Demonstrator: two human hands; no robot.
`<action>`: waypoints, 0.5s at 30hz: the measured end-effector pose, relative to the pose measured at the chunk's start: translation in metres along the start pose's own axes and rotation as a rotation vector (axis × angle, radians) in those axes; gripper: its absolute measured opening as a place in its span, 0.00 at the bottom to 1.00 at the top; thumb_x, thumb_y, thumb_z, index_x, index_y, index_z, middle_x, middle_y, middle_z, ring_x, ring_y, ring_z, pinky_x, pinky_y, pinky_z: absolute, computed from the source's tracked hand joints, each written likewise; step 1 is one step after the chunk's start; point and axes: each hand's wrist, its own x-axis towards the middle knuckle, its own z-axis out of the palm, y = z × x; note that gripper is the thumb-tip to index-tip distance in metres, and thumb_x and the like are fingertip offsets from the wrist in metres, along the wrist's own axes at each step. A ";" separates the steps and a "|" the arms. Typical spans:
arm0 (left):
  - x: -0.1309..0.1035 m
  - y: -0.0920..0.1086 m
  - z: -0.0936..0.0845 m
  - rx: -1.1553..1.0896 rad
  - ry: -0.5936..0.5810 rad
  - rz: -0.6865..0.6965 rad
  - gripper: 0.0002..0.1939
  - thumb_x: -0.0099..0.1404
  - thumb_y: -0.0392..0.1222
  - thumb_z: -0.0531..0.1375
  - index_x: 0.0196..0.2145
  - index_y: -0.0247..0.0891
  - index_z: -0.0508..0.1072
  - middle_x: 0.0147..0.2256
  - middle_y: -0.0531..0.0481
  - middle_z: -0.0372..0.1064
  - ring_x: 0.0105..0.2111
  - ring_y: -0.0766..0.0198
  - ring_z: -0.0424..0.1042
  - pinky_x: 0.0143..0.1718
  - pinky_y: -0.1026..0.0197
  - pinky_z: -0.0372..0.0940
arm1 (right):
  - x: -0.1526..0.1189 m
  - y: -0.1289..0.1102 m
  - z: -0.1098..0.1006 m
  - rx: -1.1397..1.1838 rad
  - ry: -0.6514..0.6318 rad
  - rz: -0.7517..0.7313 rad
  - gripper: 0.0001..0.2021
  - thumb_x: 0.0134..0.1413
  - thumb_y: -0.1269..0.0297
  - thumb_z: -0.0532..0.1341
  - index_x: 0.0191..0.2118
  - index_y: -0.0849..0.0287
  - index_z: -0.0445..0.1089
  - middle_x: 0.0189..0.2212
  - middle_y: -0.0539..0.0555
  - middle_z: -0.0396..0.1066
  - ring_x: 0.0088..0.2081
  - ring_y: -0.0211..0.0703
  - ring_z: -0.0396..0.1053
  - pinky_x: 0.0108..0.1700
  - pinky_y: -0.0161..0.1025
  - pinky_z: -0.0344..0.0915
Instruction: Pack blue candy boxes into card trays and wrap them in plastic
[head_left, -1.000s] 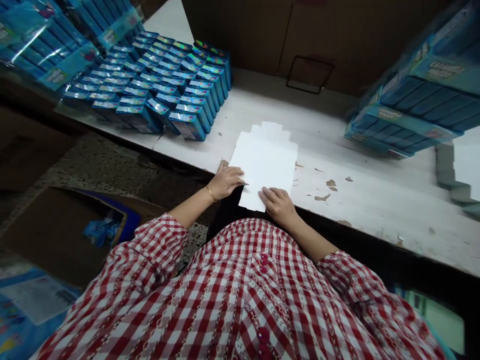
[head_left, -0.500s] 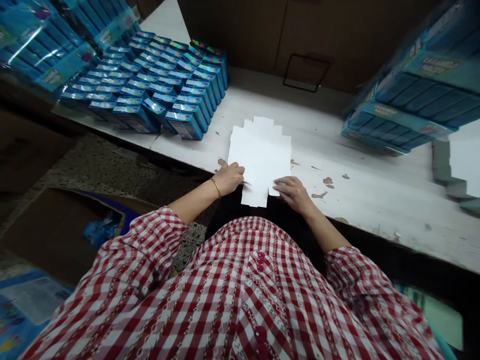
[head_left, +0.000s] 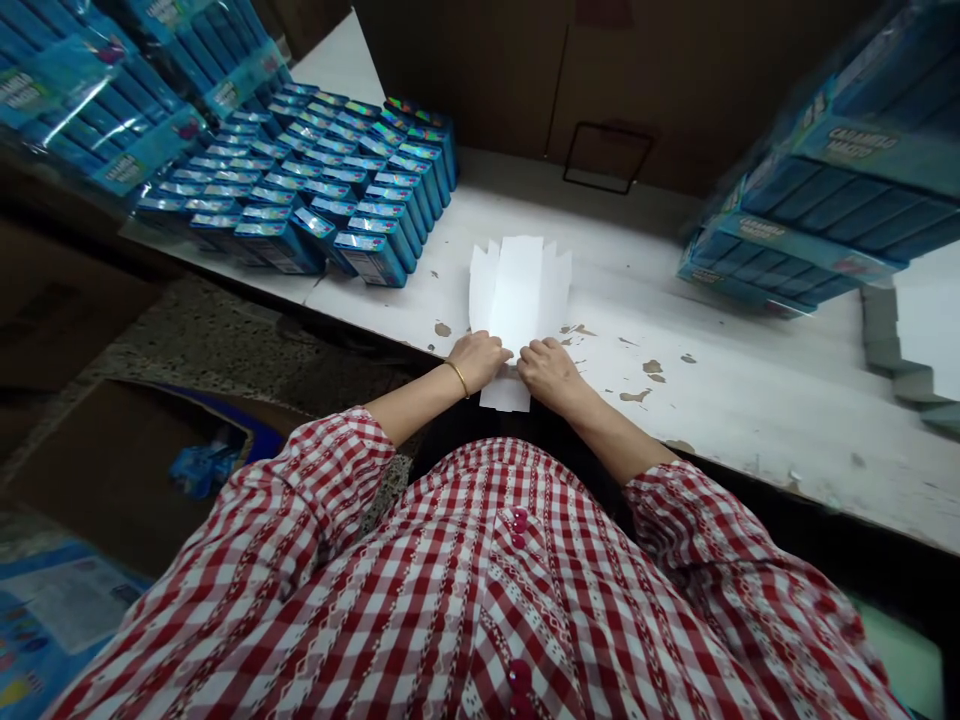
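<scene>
A white card blank (head_left: 517, 295) lies at the near edge of the white table, its two long sides folded upward and its near flap sticking out past the edge. My left hand (head_left: 480, 358) grips the left side of the card near its front end, fingers closed. Opposite it, my right hand (head_left: 549, 372) is closed on the right side at the same end. The two hands are close together, with a narrow gap between them above the near flap.
Rows of small blue boxes (head_left: 375, 260) stand on the table (head_left: 600, 290) at the left, beside wrapped blue packs (head_left: 127, 120). More blue packs (head_left: 795, 230) are stacked at the right, near further white card (head_left: 926, 310). A wire frame (head_left: 607, 158) is at the back.
Both hands have moved inward toward each other. The card, flat before, now has its sides bent up. My right hand has closed on the card.
</scene>
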 end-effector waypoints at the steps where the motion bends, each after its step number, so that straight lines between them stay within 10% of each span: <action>1: 0.000 0.000 0.002 0.000 0.016 0.006 0.12 0.64 0.39 0.52 0.36 0.38 0.77 0.35 0.43 0.71 0.38 0.58 0.66 0.31 0.60 0.56 | 0.000 0.002 0.000 0.002 -0.013 0.002 0.14 0.56 0.77 0.50 0.33 0.66 0.74 0.30 0.62 0.71 0.36 0.47 0.62 0.36 0.44 0.53; 6: 0.002 0.001 0.004 -0.026 0.064 -0.019 0.16 0.66 0.43 0.49 0.35 0.40 0.77 0.37 0.44 0.71 0.38 0.57 0.68 0.29 0.60 0.56 | -0.017 0.000 -0.001 0.025 0.013 0.003 0.13 0.57 0.72 0.51 0.40 0.68 0.72 0.36 0.63 0.71 0.43 0.51 0.64 0.47 0.49 0.57; 10: 0.004 0.003 -0.002 -0.060 0.035 -0.033 0.17 0.65 0.44 0.49 0.39 0.38 0.76 0.39 0.44 0.72 0.39 0.54 0.70 0.31 0.59 0.57 | -0.047 -0.011 0.015 0.100 0.253 0.016 0.29 0.50 0.59 0.61 0.57 0.64 0.59 0.59 0.63 0.55 0.63 0.63 0.43 0.60 0.64 0.40; 15: 0.009 0.003 -0.014 -0.069 -0.053 -0.036 0.14 0.63 0.43 0.52 0.37 0.36 0.76 0.38 0.42 0.73 0.39 0.55 0.71 0.33 0.60 0.58 | -0.053 -0.012 0.039 0.307 0.417 -0.012 0.14 0.56 0.65 0.54 0.47 0.61 0.67 0.60 0.60 0.55 0.65 0.56 0.37 0.60 0.60 0.52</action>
